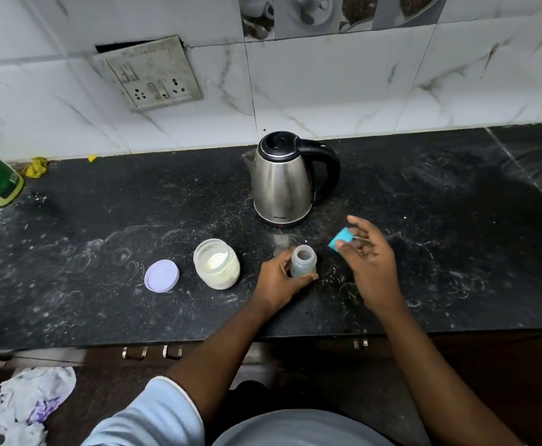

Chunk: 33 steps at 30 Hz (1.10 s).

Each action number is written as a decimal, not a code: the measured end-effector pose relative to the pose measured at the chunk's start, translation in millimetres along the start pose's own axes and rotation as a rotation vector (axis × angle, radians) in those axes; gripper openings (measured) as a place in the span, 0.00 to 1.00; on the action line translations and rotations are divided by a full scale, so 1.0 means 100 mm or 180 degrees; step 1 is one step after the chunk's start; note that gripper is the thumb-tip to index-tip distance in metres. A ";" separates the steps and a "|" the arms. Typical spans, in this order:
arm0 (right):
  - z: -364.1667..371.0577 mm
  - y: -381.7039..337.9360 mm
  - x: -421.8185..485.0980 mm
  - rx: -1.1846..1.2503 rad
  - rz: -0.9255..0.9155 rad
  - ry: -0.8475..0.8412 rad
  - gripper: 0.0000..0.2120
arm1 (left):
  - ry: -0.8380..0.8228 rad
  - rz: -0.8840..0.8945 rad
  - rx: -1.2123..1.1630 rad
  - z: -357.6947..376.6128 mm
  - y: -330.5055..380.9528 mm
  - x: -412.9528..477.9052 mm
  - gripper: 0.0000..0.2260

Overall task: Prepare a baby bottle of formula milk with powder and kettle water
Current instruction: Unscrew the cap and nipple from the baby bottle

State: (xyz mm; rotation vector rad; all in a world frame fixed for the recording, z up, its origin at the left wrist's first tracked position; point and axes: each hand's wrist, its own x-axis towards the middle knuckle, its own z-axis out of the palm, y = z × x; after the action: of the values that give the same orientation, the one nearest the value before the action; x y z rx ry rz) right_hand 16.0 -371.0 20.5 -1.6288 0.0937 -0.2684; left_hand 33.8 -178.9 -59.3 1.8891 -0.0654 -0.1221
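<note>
Bottle (303, 261) upright and uncapped near the counter (102, 239) front edge, gripped low by the left hand (277, 281). Right hand (367, 252), just right of it, pinches a teal cap (340, 239). Open powder jar (216, 268) stands left; kettle (284, 180) farther back. The bottle's contents and any scoop cannot be made out.

On the black speckled stone counter (102, 284), the left hand (279, 281) wraps around a small translucent baby bottle (303, 261), upright with its mouth open. The right hand (371, 262) hovers just beside it, pinching a teal plastic cap (339, 239). To the left stand an open clear jar of pale powder (217, 264) and its lilac round lid (161, 275). Behind sits a steel kettle with a black handle (284, 181), lid shut.
</note>
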 end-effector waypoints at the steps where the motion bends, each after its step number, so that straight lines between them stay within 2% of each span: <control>1: -0.13 0.05 0.00 -0.0155 0.0020 0.0108 0.20 | -0.0007 0.0009 0.0007 0.00 -0.01 0.01 0.26; 6: -0.65 0.32 -0.10 -0.1483 -0.0071 0.0084 0.18 | -0.0049 0.0034 0.0028 0.00 -0.03 0.03 0.26; 12: -0.83 0.55 -0.12 -0.2344 -0.0295 -0.0675 0.18 | -0.0071 0.0041 0.0001 0.00 -0.01 0.02 0.25; 16: -0.85 0.60 -0.08 -0.2459 -0.0382 -0.0971 0.18 | -0.0082 0.0086 0.0042 -0.01 0.01 0.01 0.25; 22: -0.86 0.60 -0.06 -0.2460 -0.0306 -0.1044 0.21 | -0.0084 0.0133 0.0107 0.00 0.02 0.01 0.25; 28: -0.86 0.57 -0.09 -0.2460 -0.0293 -0.1041 0.23 | -0.0065 0.0170 0.0229 -0.02 0.01 0.00 0.25; 33: -0.82 0.46 -0.10 -0.2463 -0.0348 -0.0891 0.19 | -0.0095 0.0103 0.0187 -0.03 0.04 0.00 0.27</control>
State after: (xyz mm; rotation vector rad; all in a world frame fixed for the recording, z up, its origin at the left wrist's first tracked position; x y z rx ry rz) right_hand -7.6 -451.7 -22.2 -2.4290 -0.1231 -0.0806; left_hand 34.5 -176.9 -55.0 1.9440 -0.1211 -0.1273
